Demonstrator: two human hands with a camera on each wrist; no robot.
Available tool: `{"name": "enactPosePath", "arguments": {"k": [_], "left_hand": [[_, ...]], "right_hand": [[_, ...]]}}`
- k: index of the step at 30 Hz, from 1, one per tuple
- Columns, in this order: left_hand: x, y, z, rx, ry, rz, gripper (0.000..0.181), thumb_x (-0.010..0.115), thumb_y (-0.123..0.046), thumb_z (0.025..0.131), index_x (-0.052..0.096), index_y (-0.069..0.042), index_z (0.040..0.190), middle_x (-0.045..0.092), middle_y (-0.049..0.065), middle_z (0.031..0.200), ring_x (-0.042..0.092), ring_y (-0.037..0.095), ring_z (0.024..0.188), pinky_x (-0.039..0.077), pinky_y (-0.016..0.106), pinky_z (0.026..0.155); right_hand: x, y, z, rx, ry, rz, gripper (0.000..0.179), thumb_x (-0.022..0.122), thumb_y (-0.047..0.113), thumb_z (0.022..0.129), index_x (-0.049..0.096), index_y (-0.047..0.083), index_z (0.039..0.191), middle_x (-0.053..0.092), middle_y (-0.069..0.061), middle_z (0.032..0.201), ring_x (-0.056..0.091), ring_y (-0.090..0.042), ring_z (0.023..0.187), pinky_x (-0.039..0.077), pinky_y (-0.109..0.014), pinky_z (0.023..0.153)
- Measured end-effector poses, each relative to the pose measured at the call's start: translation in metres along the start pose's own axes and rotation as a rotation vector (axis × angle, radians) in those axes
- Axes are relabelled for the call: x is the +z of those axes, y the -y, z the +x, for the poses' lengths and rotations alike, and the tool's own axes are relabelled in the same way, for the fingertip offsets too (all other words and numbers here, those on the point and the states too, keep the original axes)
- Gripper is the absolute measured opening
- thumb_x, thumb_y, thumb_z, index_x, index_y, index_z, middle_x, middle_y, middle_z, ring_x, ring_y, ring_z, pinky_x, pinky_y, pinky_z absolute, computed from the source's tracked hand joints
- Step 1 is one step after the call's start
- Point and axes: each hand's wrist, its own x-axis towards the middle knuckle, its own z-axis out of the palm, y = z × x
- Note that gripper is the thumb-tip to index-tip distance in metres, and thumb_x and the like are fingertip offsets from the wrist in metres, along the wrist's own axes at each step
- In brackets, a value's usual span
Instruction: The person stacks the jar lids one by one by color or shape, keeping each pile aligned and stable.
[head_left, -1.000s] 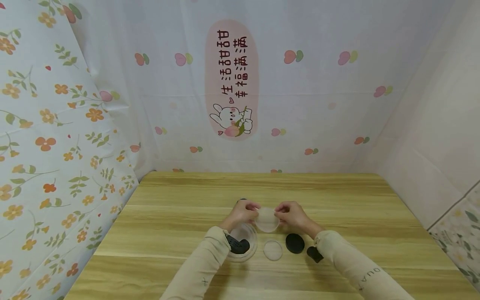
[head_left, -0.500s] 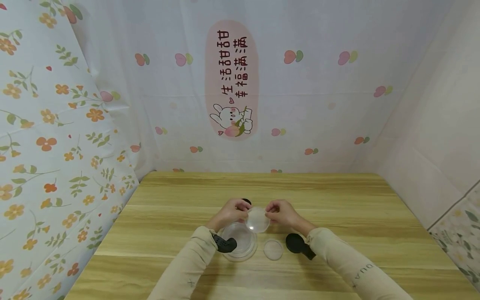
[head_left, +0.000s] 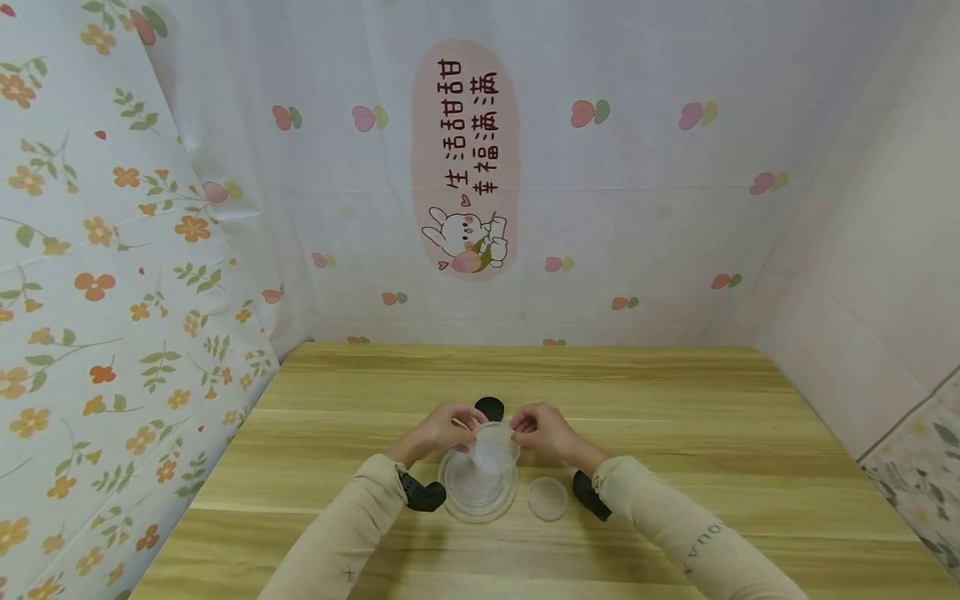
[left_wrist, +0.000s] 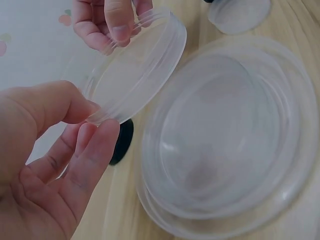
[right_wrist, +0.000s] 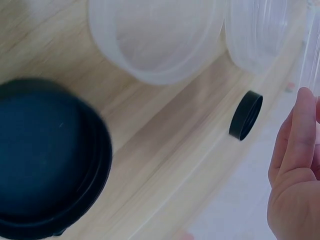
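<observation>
A clear round plastic lid [head_left: 495, 452] with a raised rim is held tilted between both hands. My left hand [head_left: 444, 429] pinches its left edge between thumb and fingers, as the left wrist view also shows. On the far edge my right hand [head_left: 545, 429] grips it with thumb and fingertips. Below it, larger clear round lids [left_wrist: 220, 145] lie stacked on the table. A smaller clear lid [head_left: 548, 499] lies flat to the right of the stack.
A black round lid [head_left: 489, 407] stands behind the stack. Another black lid [right_wrist: 47, 160] looms close in the right wrist view; the right wrist device largely covers it from above. The table [head_left: 675, 400] is wood-grained, with printed cloth behind and to the left.
Both hands have carried the clear lid leftward, from beside the stack to over it. The black lid at the back has come into fuller view.
</observation>
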Motion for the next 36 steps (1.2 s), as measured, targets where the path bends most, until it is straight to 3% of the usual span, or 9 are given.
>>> {"name": "enactPosePath", "arguments": {"k": [8, 15, 19, 36], "left_hand": [[-0.008, 0.008, -0.011, -0.016, 0.013, 0.035, 0.033, 0.051, 0.008, 0.074, 0.06, 0.003, 0.105, 0.051, 0.009, 0.079, 0.051, 0.014, 0.064, 0.051, 0.033, 0.059], [-0.013, 0.011, -0.016, -0.023, 0.014, 0.067, 0.034, 0.053, 0.009, 0.073, 0.061, 0.002, 0.105, 0.052, 0.009, 0.079, 0.05, 0.015, 0.065, 0.05, 0.032, 0.058], [-0.015, 0.017, -0.018, -0.026, 0.032, 0.064, 0.035, 0.053, 0.009, 0.073, 0.06, 0.003, 0.106, 0.052, 0.009, 0.08, 0.05, 0.015, 0.067, 0.05, 0.029, 0.057], [-0.007, 0.034, -0.023, -0.004, 0.017, 0.027, 0.035, 0.054, 0.009, 0.075, 0.057, 0.007, 0.109, 0.053, 0.011, 0.081, 0.051, 0.013, 0.064, 0.051, 0.03, 0.058]], "right_hand": [[0.012, 0.002, 0.006, -0.023, 0.053, -0.077, 0.008, 0.06, -0.005, 0.075, 0.059, -0.006, 0.083, 0.057, -0.007, 0.073, 0.053, -0.012, 0.065, 0.047, -0.02, 0.055], [0.019, 0.004, 0.009, -0.02, 0.084, -0.031, 0.009, 0.061, -0.007, 0.075, 0.059, -0.008, 0.084, 0.058, -0.009, 0.073, 0.054, -0.011, 0.064, 0.048, -0.021, 0.055], [0.022, 0.003, 0.01, -0.036, 0.1, -0.063, 0.009, 0.062, -0.006, 0.075, 0.059, -0.007, 0.083, 0.058, -0.007, 0.073, 0.054, -0.011, 0.066, 0.047, -0.019, 0.056], [0.027, -0.001, 0.011, 0.019, 0.149, -0.125, 0.009, 0.061, -0.005, 0.075, 0.063, -0.005, 0.084, 0.06, -0.004, 0.07, 0.053, -0.008, 0.061, 0.046, -0.019, 0.051]]}}
